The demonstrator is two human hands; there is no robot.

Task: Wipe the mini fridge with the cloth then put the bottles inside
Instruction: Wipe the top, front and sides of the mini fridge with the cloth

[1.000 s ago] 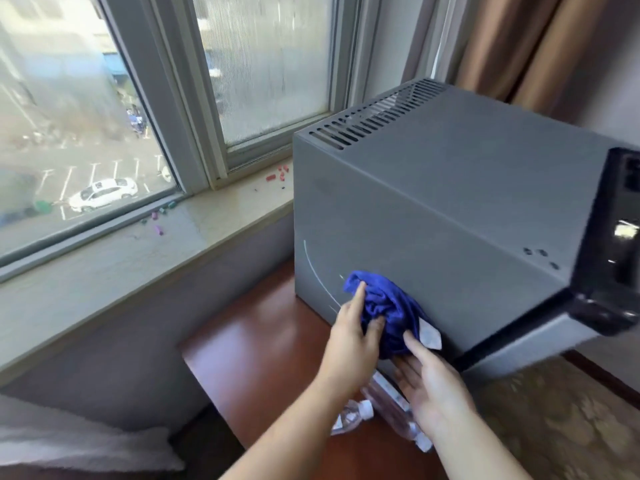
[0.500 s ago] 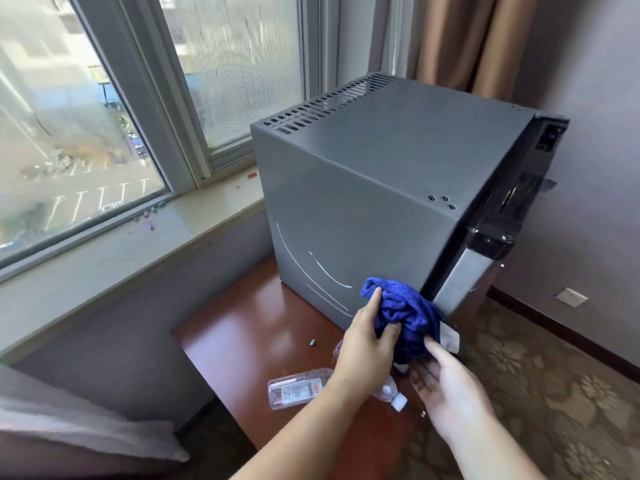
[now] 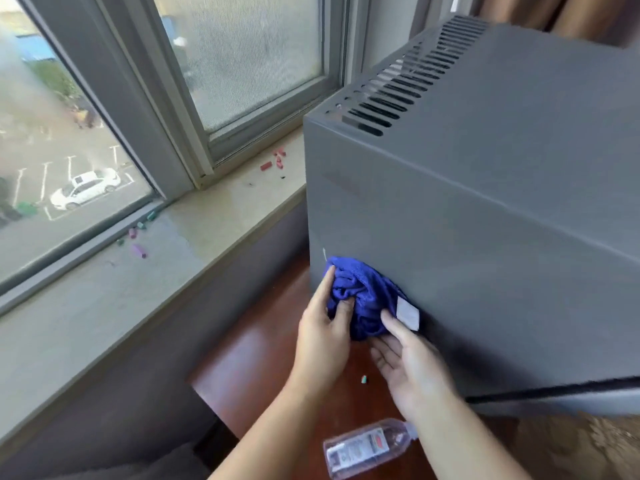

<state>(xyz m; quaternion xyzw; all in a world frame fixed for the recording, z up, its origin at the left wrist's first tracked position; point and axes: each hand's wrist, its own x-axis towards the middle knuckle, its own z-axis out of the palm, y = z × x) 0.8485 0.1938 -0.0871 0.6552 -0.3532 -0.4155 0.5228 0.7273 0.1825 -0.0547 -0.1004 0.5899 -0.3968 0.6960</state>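
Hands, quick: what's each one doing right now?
Left hand: fingers pressing the blue cloth against the fridge.
Right hand: open, fingertips touching the cloth.

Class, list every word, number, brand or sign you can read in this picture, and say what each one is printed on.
No text is readable here.
Bottle label: printed, with a red and green mark, but too blurred to read.
White tag on the blue cloth: no print can be made out.
Mini fridge: faint reddish smudge on its side, illegible.
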